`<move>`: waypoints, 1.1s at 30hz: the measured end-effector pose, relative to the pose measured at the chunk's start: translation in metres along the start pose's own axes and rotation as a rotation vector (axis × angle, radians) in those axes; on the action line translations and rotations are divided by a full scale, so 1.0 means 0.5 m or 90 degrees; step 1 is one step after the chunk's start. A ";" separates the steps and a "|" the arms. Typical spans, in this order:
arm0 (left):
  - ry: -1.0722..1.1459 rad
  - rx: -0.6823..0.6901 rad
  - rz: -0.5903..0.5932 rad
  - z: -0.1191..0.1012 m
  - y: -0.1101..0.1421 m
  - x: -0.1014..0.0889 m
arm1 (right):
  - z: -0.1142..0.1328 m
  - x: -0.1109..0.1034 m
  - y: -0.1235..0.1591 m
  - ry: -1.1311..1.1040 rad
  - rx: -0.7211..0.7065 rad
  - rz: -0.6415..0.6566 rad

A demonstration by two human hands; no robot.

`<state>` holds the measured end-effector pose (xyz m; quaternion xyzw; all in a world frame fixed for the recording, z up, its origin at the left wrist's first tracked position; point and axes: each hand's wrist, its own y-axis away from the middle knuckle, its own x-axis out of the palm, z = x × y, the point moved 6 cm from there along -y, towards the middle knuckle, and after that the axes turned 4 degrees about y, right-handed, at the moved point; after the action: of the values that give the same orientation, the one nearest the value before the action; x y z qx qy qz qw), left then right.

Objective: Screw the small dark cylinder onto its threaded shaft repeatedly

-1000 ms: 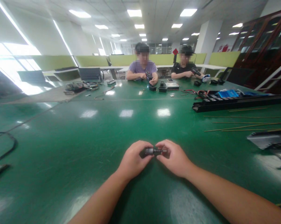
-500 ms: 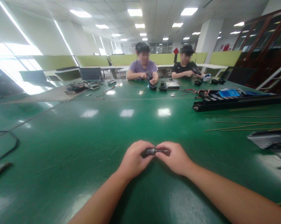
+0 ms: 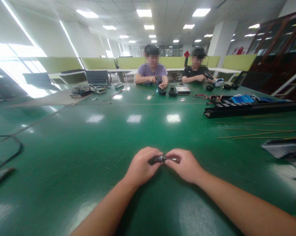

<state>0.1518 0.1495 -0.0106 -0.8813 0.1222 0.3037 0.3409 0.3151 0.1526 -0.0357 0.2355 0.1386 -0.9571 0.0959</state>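
A small dark cylindrical part [image 3: 160, 159] with a thin metal end lies crosswise between my two hands, just above the green table [image 3: 94, 147]. My left hand [image 3: 141, 167] has its fingers curled around the thicker left end. Closed on the thinner right end are the fingers of my right hand [image 3: 184, 165]. Both forearms reach in from the bottom edge and rest low over the table. What the part is in detail is too small to tell.
Two people sit at the far side handling small black devices [image 3: 172, 92]. A long black tray of parts [image 3: 251, 108] and thin rods [image 3: 256, 129] lie at the right. A grey piece [image 3: 283, 147] sits at the right edge, a black cable [image 3: 7, 154] at the left.
Both hands stay closed on the small part. Only the view has shifted slightly; the hands have hardly moved.
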 end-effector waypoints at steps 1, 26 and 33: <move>0.000 0.000 -0.001 0.001 0.000 0.000 | 0.001 -0.001 0.000 0.002 0.000 0.000; -0.025 0.010 -0.017 0.000 0.001 -0.007 | -0.007 0.002 0.003 -0.014 0.013 -0.010; -0.027 0.018 -0.024 -0.002 0.000 -0.009 | -0.010 0.001 0.004 -0.019 0.024 -0.016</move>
<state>0.1487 0.1489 -0.0073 -0.8718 0.1025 0.3144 0.3615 0.3172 0.1521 -0.0410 0.2210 0.1220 -0.9642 0.0814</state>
